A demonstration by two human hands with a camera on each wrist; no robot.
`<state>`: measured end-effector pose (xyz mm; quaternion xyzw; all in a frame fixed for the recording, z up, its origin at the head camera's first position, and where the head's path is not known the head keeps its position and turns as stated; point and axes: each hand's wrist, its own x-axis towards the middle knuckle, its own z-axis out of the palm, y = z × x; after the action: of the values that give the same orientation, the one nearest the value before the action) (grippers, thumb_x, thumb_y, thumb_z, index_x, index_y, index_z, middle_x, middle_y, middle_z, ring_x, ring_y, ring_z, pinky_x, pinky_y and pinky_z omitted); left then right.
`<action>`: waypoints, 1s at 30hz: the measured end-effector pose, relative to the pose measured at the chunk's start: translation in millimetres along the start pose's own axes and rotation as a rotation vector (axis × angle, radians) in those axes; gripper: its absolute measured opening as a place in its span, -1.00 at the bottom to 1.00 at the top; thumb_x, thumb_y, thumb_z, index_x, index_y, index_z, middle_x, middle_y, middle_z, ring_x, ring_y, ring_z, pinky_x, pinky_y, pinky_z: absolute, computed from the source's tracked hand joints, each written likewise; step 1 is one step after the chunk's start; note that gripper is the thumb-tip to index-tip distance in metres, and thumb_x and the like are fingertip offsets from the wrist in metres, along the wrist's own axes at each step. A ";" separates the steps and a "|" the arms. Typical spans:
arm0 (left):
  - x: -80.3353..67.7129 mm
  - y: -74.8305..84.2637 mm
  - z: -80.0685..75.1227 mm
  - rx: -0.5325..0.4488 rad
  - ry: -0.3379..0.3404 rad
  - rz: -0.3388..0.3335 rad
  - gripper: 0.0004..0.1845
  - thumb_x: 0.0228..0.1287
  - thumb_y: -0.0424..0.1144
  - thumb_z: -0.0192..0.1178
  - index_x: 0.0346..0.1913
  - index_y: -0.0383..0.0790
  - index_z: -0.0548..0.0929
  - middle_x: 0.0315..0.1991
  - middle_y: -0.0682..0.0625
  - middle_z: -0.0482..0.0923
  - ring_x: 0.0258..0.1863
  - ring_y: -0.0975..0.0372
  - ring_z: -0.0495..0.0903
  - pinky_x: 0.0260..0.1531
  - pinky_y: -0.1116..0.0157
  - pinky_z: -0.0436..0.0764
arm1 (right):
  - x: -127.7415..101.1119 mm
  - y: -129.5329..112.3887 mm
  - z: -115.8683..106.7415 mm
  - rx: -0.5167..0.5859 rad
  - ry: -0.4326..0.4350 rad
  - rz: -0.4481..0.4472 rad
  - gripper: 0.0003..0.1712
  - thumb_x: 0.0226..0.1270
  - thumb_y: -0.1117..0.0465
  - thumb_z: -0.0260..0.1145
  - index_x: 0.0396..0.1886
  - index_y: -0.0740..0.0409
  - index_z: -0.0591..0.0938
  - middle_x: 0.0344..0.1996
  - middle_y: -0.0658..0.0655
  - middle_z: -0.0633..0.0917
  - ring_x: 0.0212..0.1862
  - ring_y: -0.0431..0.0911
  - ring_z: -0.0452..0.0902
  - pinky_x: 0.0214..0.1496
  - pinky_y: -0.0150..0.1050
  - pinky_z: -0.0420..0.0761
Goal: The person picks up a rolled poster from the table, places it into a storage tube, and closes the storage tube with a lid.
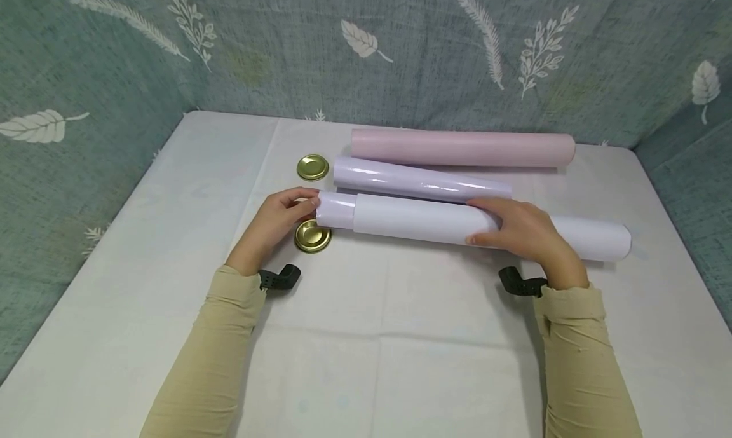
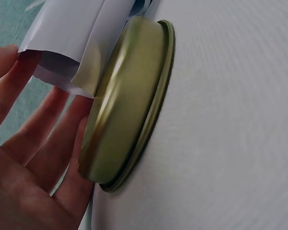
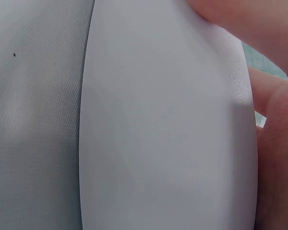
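Observation:
A long white roll [image 1: 417, 217] lies across the table, with a glossy pale lavender roll [image 1: 336, 210] sticking out of its left end. My left hand [image 1: 274, 219] pinches the rim of that lavender end between thumb and fingertips; the left wrist view shows the hollow opening there. Around the middle of the white roll, my right hand [image 1: 526, 231] grips with the thumb on the near side and fingers over the far side. Just below the left fingers sits a gold jar lid [image 1: 312, 236], large in the left wrist view beside the roll's open end.
Behind the white roll lies another glossy lavender roll [image 1: 420, 180], and a thicker pink roll [image 1: 457, 147] is at the back. A second gold lid [image 1: 312, 166] rests to their left. Leaf-patterned green cloth [image 1: 366, 75] rises behind the white-covered table [image 1: 377, 374].

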<state>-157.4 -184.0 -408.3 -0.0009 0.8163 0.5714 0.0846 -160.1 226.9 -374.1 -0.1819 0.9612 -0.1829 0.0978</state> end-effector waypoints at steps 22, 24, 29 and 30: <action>-3.7 5.9 7.2 0.069 -0.078 0.055 -0.69 0.15 -0.04 0.18 -0.11 -0.13 0.56 0.11 0.13 0.39 0.02 0.25 0.41 0.02 0.24 0.33 | 0.1 1.5 1.6 -0.006 0.004 0.008 -0.12 -0.18 -0.44 0.23 0.22 -0.31 0.33 0.17 0.01 0.41 0.11 0.08 0.32 -0.04 0.08 0.33; -7.9 12.9 7.9 0.064 -0.084 0.051 -0.73 0.17 -0.11 0.17 -0.11 -0.16 0.55 0.12 0.09 0.39 0.02 0.23 0.41 0.03 0.24 0.33 | 0.0 1.7 1.9 -0.008 0.002 0.009 -0.12 -0.18 -0.45 0.24 0.22 -0.32 0.34 0.17 0.01 0.41 0.11 0.07 0.32 -0.04 0.07 0.33; -15.4 27.6 10.4 0.070 -0.085 0.052 -0.75 0.19 -0.20 0.14 -0.09 -0.22 0.54 0.12 0.02 0.39 0.01 0.19 0.42 0.02 0.23 0.33 | 0.6 2.2 2.2 -0.011 0.008 0.011 -0.12 -0.20 -0.46 0.22 0.21 -0.34 0.34 0.16 -0.01 0.42 0.10 0.05 0.33 -0.06 0.06 0.34; -15.5 28.4 10.8 0.073 -0.086 0.054 -0.75 0.20 -0.21 0.14 -0.09 -0.22 0.54 0.12 0.01 0.39 0.00 0.19 0.42 0.02 0.23 0.33 | 0.6 2.3 2.2 -0.010 0.007 0.011 -0.12 -0.20 -0.47 0.22 0.21 -0.33 0.34 0.16 -0.01 0.42 0.10 0.05 0.33 -0.06 0.06 0.35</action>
<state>-143.4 -165.6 -383.2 0.0489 0.8319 0.5429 0.1040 -160.8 228.0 -377.1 -0.1762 0.9634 -0.1785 0.0944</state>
